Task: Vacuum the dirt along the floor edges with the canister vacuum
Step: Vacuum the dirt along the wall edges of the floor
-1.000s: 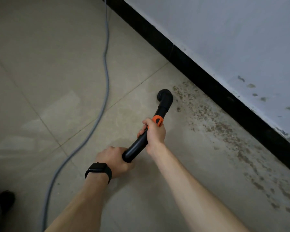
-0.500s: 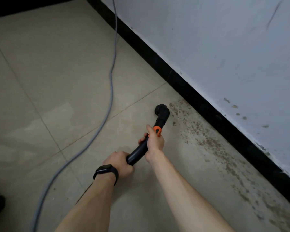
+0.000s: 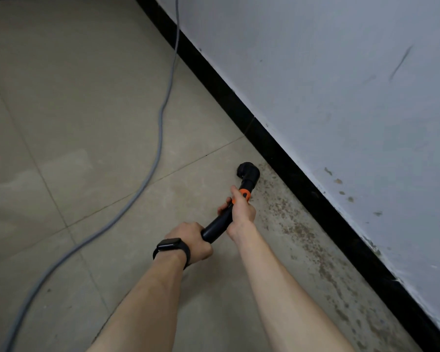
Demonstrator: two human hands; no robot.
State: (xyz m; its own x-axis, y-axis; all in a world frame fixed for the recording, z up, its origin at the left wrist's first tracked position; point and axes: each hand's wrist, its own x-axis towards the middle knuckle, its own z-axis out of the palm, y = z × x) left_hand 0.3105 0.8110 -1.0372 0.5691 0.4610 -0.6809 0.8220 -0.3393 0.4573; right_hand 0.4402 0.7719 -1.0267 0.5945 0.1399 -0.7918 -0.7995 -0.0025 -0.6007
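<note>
Black vacuum wand (image 3: pixel 217 224), round brush nozzle (image 3: pixel 248 171) beside brown dirt (image 3: pixel 297 224)

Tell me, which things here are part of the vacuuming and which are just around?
In the job: black curved vacuum wand with orange collar, its round black brush nozzle, brown dirt strip beside the black skirting board, left hand and right hand gripping the wand.
Just around: grey cable on the beige tiles (unclear whose), black wristband, scuffed white wall.

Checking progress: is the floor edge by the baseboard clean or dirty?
Dirty: brown specks lie along the black baseboard, on the near side of the brush nozzle.
</note>
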